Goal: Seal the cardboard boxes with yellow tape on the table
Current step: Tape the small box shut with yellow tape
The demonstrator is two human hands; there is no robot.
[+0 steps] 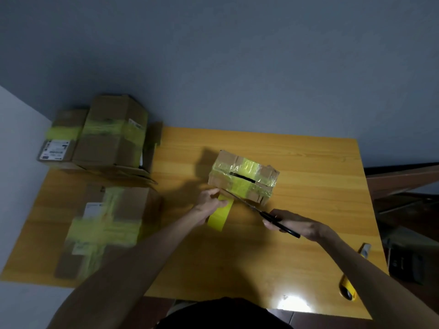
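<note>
The small cardboard box (pixel 243 176) sat near the middle of the table (pixel 308 162), its top crossed with glossy yellow tape and a dark gap showing along the seam. It looked light and a little crushed at the corners, so it would probably slide or dent under a hard pull; steadying it by its flat sides seemed safer than pressing the lid. A length of yellow tape (pixel 219 216) ran from its near edge toward the person. The tape looked thin, limp and sticky, best held taut by its edges. The left hand (pixel 210 201) pinched it just beside the box. The right hand (pixel 294 224) had its fingers curled round the handles of black scissors (pixel 261 212), blades reaching the tape at the box's lower edge.

Open wood lay to the right and behind the box. A taped box (pixel 107 224) crowded the near left, a stack of taped boxes (pixel 104 136) the far left corner. A tape roll (pixel 348 289) lay near the right edge.
</note>
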